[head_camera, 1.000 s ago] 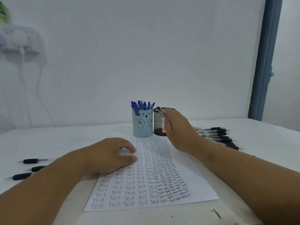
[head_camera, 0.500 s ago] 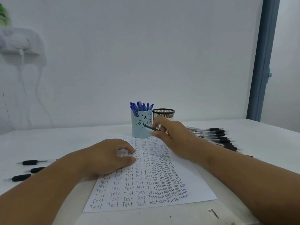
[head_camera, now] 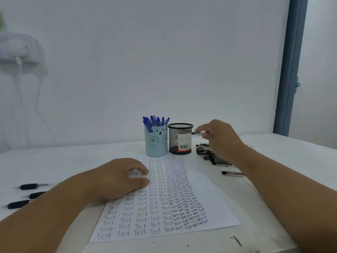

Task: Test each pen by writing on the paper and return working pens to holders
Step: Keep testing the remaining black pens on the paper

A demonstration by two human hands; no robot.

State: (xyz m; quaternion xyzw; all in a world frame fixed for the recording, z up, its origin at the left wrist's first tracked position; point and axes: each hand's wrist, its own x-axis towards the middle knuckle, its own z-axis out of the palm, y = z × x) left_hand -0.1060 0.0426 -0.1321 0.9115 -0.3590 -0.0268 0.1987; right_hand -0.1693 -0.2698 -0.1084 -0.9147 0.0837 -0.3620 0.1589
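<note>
The right hand [head_camera: 221,138] pinches a black pen [head_camera: 198,133], lying roughly level, tip toward nine o'clock at the mesh holder [head_camera: 180,139]; left hand [head_camera: 120,178] curled loosely, grasping nothing, pressing the paper [head_camera: 209,203].

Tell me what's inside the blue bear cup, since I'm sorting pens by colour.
The blue bear cup holds a bunch of blue pens, their tops sticking out above the rim. Their lower parts and anything else at the bottom are hidden by the cup's solid wall.

bear holder [head_camera: 156,143] left of mesh holder [head_camera: 180,138] | both behind paper [head_camera: 164,198] | loose pens [head_camera: 211,154] right
</note>
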